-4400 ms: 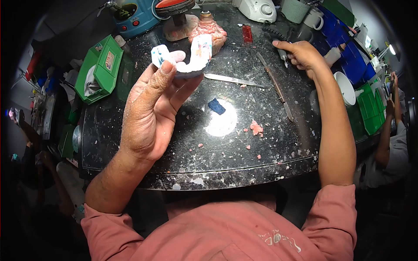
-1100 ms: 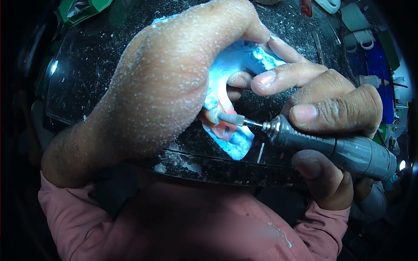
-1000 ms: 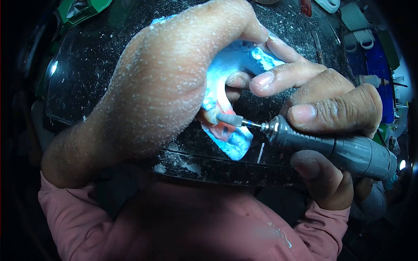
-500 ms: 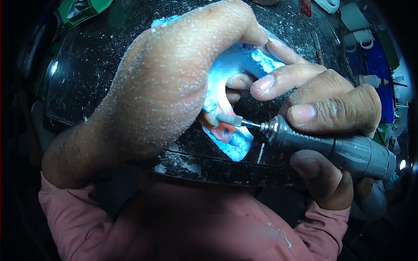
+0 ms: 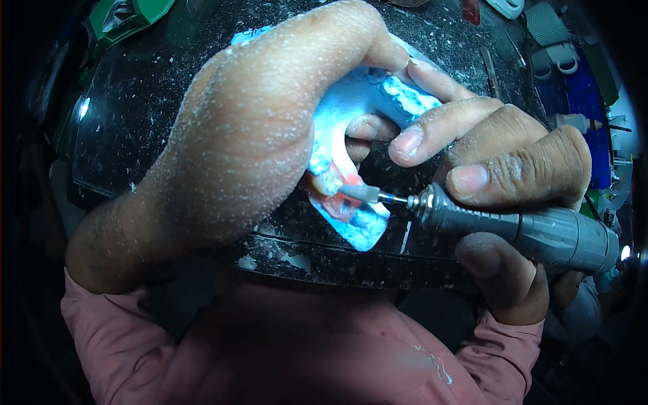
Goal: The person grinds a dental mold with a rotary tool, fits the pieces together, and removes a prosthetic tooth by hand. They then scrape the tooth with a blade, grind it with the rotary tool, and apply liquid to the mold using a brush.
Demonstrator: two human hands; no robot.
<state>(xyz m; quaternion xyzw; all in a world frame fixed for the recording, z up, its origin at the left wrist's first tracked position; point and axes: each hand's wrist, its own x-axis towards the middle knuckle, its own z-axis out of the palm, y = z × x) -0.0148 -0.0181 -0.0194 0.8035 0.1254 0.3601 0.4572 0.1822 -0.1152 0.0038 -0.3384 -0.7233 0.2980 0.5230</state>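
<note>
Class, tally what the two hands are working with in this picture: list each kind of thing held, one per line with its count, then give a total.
Hands: 2, the left hand and the right hand
Dental casts: 1, the plaster cast in the left hand
Rotary handpieces: 1, the grey handpiece in the right hand
Grinding burs: 1, the bur at the cast's pink part
Total: 5

No legible text, label, brand or number is showing anywhere. A pale printed mark is sitting on the pink shirt (image 5: 432, 364) near the right sleeve, but it is too blurred to read.
</note>
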